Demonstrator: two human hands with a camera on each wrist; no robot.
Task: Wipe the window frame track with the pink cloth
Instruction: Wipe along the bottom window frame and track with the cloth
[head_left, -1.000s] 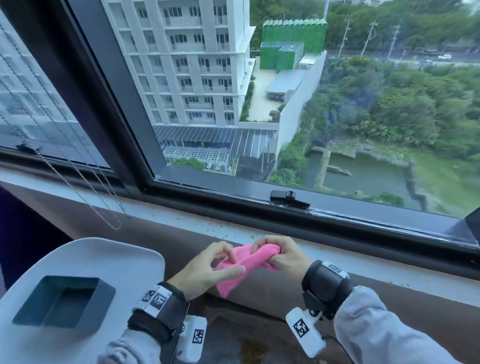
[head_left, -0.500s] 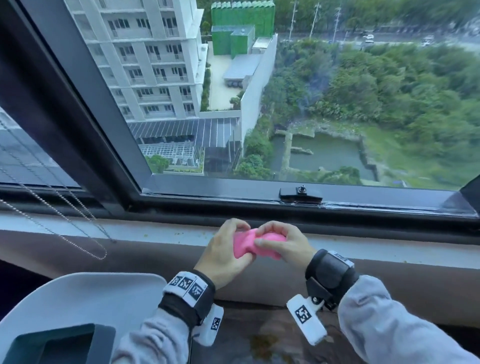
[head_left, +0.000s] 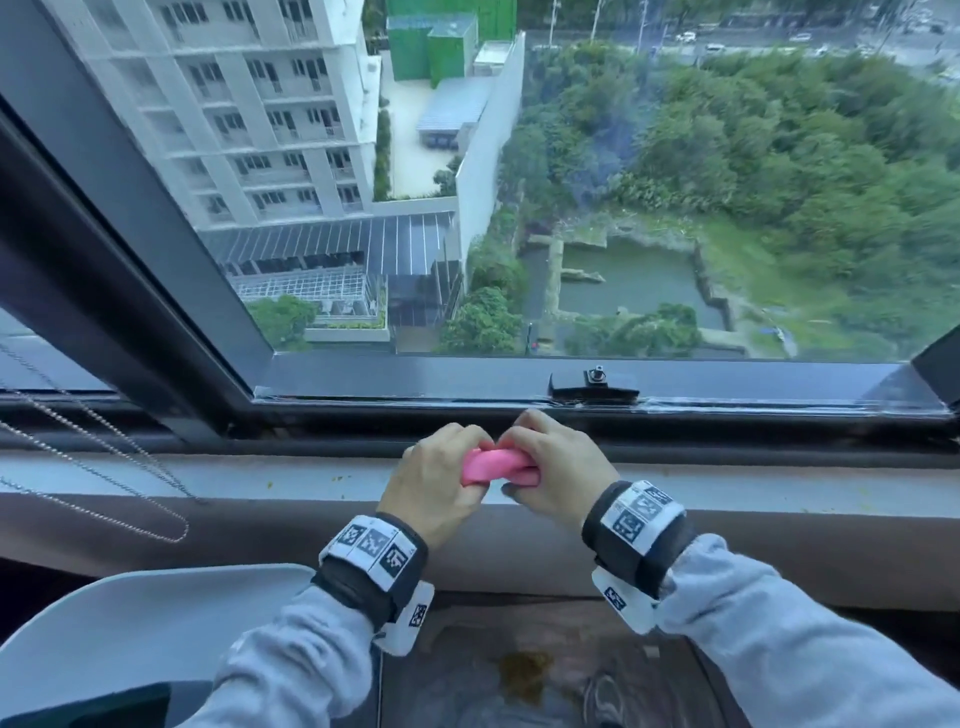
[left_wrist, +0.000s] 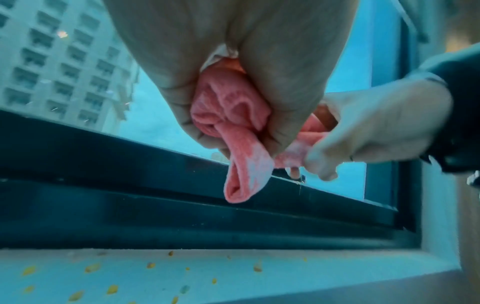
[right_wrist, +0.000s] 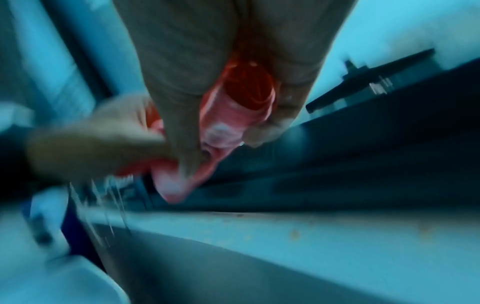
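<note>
The left hand (head_left: 439, 480) and the right hand (head_left: 558, 467) both squeeze the bunched-up pink cloth (head_left: 493, 464) just above the sill (head_left: 156, 475); the dark track (head_left: 727, 434) looks not wiped yet – all the wiping is left; the right wrist view is blurry, so fingers there are hard to see

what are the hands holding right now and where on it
Both hold the pink cloth, bunched between them: the left hand grips its left end, the right hand its right end. A loose fold hangs below.
</note>
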